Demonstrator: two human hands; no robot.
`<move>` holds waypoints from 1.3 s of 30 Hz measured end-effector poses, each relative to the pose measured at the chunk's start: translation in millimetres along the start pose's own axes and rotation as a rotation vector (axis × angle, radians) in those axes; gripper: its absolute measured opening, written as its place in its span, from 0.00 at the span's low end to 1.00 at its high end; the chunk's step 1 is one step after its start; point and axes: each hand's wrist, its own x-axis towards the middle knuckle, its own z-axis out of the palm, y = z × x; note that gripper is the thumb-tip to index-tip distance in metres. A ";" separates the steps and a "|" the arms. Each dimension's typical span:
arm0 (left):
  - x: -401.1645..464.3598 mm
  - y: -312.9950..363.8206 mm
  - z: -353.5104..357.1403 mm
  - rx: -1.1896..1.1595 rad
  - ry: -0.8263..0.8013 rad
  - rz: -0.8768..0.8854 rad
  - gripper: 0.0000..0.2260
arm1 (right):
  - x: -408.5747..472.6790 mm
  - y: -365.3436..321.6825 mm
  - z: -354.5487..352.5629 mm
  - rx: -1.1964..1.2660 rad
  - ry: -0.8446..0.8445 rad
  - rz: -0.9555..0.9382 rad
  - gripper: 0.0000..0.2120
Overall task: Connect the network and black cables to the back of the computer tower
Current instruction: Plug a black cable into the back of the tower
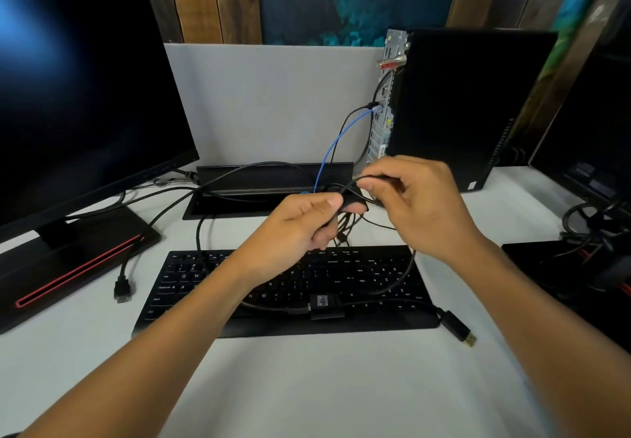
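Though tangled, thin black cables (pixel 351 198) (blue network cable (pixel 336 140) plugged in).

white letters Q, W, N, M and numerals on black keyboard (pixel 358 277) keys

My left hand (pixel 300 222) and right hand (pixel 416 205) are bare. No rings or watch on either (both forearms sleeveless to the frame's edge).

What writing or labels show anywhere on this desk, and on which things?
"Q", "W", "N", "M": legible keys on the flat black keyboard.
Other key legends: too blurred.
White sticker on the black computer tower: too small.
Grey label on the small black adapter: unreadable.
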 end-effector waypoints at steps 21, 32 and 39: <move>6.7 -27.8 -52.7 -0.098 0.490 -0.080 0.17 | -12.2 69.1 -24.7 1.009 0.026 0.706 0.11; 0.9 -10.0 -14.9 0.574 0.176 0.132 0.08 | -0.8 7.0 -18.4 0.582 -0.510 0.588 0.27; 2.1 2.9 -0.6 0.253 0.084 0.165 0.06 | -11.1 -9.6 13.6 0.514 -0.484 0.427 0.04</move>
